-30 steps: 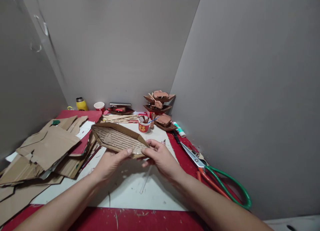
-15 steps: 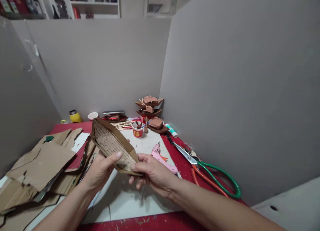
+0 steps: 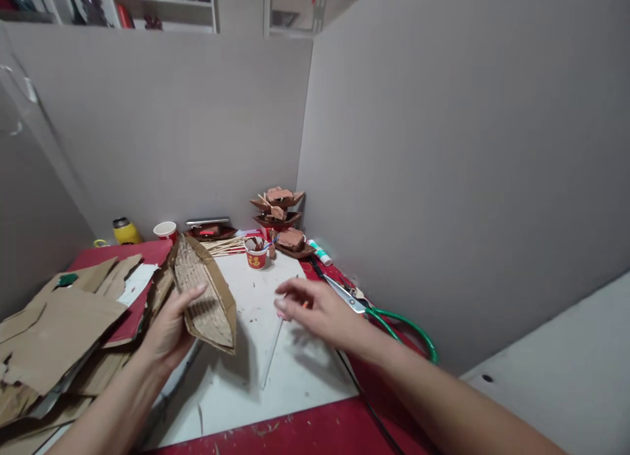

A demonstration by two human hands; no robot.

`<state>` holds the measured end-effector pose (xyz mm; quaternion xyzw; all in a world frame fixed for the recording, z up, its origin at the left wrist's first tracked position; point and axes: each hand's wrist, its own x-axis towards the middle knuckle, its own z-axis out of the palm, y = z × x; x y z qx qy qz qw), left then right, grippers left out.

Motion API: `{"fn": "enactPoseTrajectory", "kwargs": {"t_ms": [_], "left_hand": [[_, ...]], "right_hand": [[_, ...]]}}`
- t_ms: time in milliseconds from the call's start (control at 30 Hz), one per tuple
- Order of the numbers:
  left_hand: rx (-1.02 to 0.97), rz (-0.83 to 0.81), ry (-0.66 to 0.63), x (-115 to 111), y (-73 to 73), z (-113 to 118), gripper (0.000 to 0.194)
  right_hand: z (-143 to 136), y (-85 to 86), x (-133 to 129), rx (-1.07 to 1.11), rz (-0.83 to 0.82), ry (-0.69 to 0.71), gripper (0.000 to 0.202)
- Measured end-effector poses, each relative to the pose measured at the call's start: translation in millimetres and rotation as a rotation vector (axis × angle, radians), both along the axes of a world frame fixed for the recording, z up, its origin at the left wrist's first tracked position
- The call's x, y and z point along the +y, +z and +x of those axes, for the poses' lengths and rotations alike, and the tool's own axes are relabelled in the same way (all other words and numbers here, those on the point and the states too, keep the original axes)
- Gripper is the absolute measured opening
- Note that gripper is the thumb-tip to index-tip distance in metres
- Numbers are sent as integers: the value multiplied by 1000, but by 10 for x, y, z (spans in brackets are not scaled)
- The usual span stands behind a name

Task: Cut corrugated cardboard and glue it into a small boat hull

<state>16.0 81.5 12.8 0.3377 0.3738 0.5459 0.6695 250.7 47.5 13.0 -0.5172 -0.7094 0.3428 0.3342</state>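
My left hand (image 3: 172, 327) grips a pointed, boat-shaped cardboard hull (image 3: 207, 294) by its lower left side, thumb over the inside, where rough corrugated ridges show. The hull is tilted, its inner face toward me. Over the white board, my right hand (image 3: 315, 307) hovers at a pink glue gun that it mostly covers. Its thumb and index finger are curved and slightly apart, and no firm grip shows. Only a bit of pink, an orange piece and the dark tip of the gun show around the fingers. A clear glue stick (image 3: 270, 356) sticks out toward me.
Torn cardboard (image 3: 63, 330) is piled at left. Big scissors (image 3: 349, 294) with green handles lie at right, near a cord (image 3: 369, 409). Behind stand a red paper cup (image 3: 256, 255), thin sticks (image 3: 224, 247), finished brown boats (image 3: 278, 209) and a yellow jar (image 3: 126, 232). Grey partitions (image 3: 197, 127) enclose the table.
My right hand has let go of the hull and moved to the glue gun. The left hand now holds the hull alone, turned more upright. The view has shifted to the right.
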Motion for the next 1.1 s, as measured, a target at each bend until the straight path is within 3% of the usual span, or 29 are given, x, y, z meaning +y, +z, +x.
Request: {"fn": "enactPoseTrajectory", "kwargs": {"t_ms": [67, 133, 300, 533, 700, 833, 867, 1000, 1100], "left_hand": [[5, -28, 17, 68, -26, -26, 27], [19, -47, 15, 117, -57, -40, 21], [34, -104, -51, 129, -100, -50, 21], [50, -117, -108, 85, -116, -36, 26], [82, -28, -131, 59, -121, -25, 32], [118, 59, -149, 48, -106, -49, 38], [123, 80, -148, 47, -105, -56, 39], [130, 146, -107, 37, -119, -68, 40], [160, 153, -67, 8, -137, -46, 36]], "right_hand": [[197, -21, 60, -520, 116, -186, 30], [319, -126, 105, -680, 92, -219, 29], [338, -451, 152, -848, 50, -178, 24], [311, -561, 194, -878, 51, -199, 32], [351, -579, 239, -732, 65, -231, 25], [493, -460, 231, -536, 77, -269, 30], [534, -410, 208, -421, 69, -274, 32], [592, -234, 33, 424, -26, -189, 35], [504, -208, -136, 603, -99, -175, 30]]}}
